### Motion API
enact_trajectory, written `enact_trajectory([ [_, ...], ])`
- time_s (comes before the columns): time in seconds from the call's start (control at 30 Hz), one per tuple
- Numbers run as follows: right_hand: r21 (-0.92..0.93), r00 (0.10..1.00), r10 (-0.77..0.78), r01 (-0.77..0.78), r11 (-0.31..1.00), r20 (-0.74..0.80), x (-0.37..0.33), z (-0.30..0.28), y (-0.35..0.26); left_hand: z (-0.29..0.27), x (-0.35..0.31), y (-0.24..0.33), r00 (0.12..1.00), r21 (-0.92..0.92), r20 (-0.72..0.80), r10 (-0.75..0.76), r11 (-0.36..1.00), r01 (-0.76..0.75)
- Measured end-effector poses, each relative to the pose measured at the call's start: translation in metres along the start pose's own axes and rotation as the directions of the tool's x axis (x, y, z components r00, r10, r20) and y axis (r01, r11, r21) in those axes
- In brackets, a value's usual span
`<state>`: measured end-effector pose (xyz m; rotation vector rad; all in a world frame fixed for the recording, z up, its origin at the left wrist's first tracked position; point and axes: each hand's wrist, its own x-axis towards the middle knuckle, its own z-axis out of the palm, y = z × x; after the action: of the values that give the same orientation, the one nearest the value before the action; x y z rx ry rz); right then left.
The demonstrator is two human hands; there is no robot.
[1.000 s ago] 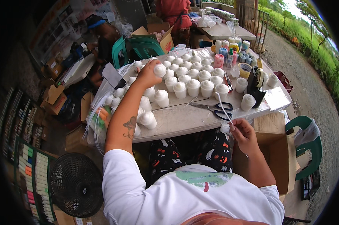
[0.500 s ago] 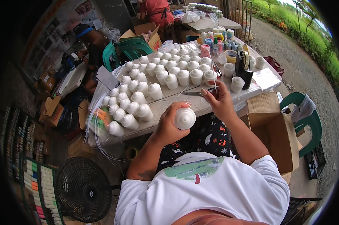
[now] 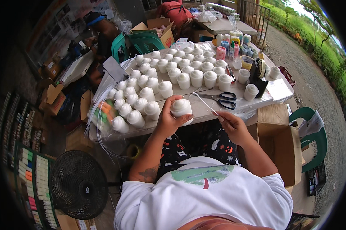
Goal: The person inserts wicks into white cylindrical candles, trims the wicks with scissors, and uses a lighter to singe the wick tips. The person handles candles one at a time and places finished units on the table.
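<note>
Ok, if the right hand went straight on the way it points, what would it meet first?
Past the held string, probably the scissors on the table ahead of the right hand. Its height is hard to judge, so it might pass over them or catch the table edge first.

Here's the left hand [image 3: 168, 122] wrapped round a white candle [image 3: 182, 108], to the near left of the dark-handled scissors [image 3: 226, 100] on the worktop [image 3: 203, 115], while the right hand [image 3: 232, 125], nearer than the scissors, pinches a slim white wick [image 3: 206, 102] that slants toward their blades. Beyond and left of the scissors crowd rows of white candles [image 3: 196, 78]; to their right stands a black tape dispenser [image 3: 259, 81], with an open cardboard box [image 3: 274, 142] nearer the wearer.
</note>
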<state>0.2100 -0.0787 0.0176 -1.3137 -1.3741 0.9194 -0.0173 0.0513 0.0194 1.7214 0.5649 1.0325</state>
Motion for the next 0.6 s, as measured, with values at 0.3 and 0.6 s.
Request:
enact_trajectory([
  [0.3, 0.02, 0.998, 0.046, -0.045, 0.999, -0.043, -0.013, 0.007, 0.009, 0.013, 0.035, -0.059, 0.894, 0.694, -0.095, 0.438, 0.673, -0.256],
  [0.6, -0.142, 0.989, 0.134, -0.124, 0.982, 0.063, -0.031, 0.014, -0.007, 0.012, -0.027, -0.006, 1.0, -0.048, -0.003, 0.009, 0.999, -0.009],
])
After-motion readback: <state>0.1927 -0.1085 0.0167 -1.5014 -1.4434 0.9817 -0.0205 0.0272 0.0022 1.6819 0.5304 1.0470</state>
